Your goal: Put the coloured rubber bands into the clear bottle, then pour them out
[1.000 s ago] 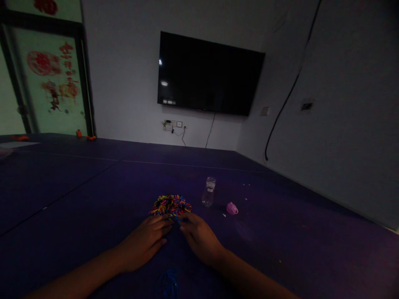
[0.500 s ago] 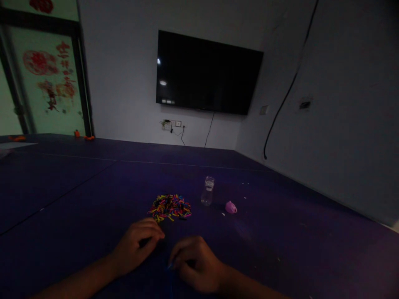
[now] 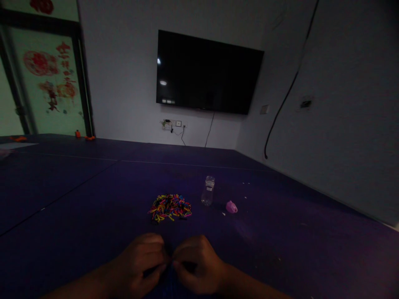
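Note:
Close in front of me, my left hand (image 3: pixel 146 263) and my right hand (image 3: pixel 199 263) meet with their fingertips together. Both are closed in a pinch. Whatever lies between the fingertips is too small and dark to name. Something faintly blue (image 3: pixel 171 284) shows below the fingers, its shape unclear. Beyond the hands lies a pile of small elastic bands (image 3: pixel 171 207) in yellow, pink, red, blue and black. Right of the pile a clear bottle (image 3: pixel 208 193) stands upright without a lid. A pink cap with a loop (image 3: pixel 231 207) rests beside it.
The dark purple surface (image 3: pixel 93 187) reaches to the walls and has thin seams. Small white scraps (image 3: pixel 223 214) lie near the cap. A television (image 3: pixel 208 72) hangs on the far wall above sockets (image 3: pixel 173 123). Orange items (image 3: pixel 89 138) sit by the glass door.
My left hand has come back from the edge of the pile, moving down and right to meet the right hand. The right hand has barely moved. Bottle and cap stay put.

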`<state>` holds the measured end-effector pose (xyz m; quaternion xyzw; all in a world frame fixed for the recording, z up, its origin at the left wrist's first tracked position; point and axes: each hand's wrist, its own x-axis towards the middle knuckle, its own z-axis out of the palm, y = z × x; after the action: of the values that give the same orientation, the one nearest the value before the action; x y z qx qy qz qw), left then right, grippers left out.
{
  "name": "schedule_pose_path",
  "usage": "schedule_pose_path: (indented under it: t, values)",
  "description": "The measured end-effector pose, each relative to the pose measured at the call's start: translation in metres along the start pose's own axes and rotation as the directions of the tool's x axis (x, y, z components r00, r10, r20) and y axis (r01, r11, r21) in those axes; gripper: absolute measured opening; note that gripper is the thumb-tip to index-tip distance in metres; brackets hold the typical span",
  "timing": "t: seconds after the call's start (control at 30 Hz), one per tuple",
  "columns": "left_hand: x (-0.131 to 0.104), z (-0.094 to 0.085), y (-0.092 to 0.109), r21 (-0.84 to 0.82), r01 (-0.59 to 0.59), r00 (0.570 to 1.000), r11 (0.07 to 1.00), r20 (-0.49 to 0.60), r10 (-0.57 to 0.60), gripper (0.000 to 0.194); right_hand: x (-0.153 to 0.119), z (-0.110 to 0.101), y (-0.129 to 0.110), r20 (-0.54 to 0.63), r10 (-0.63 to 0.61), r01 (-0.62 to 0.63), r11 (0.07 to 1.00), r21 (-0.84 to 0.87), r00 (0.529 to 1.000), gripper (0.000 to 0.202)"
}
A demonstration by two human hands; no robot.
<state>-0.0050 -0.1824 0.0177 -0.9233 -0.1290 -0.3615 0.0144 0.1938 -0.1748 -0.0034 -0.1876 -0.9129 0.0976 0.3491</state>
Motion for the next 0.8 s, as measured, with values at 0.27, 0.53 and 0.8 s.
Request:
schedule_pose_path:
  t: [0.27,0.53,0.8]
  values:
    - [-0.005,0.000,-0.015,0.073,0.109,0.986,0.991,-0.136,-0.098,0.026,-0.001,0.004,0.004,-0.013,-0.001,0.002,0.998,0.056,1.000,0.019]
    - [-0.011,-0.004,-0.055,0.308,0.439,0.899,0.844,-0.154,-0.411,0.020,0.000,0.002,0.004,0.037,0.012,-0.015,0.998,0.069,0.999,0.019]
    - [-0.013,-0.001,-0.053,0.309,0.564,0.813,0.766,-0.045,-0.580,0.025,0.004,-0.001,0.002,-0.062,0.199,-0.203,0.978,-0.057,0.978,0.021]
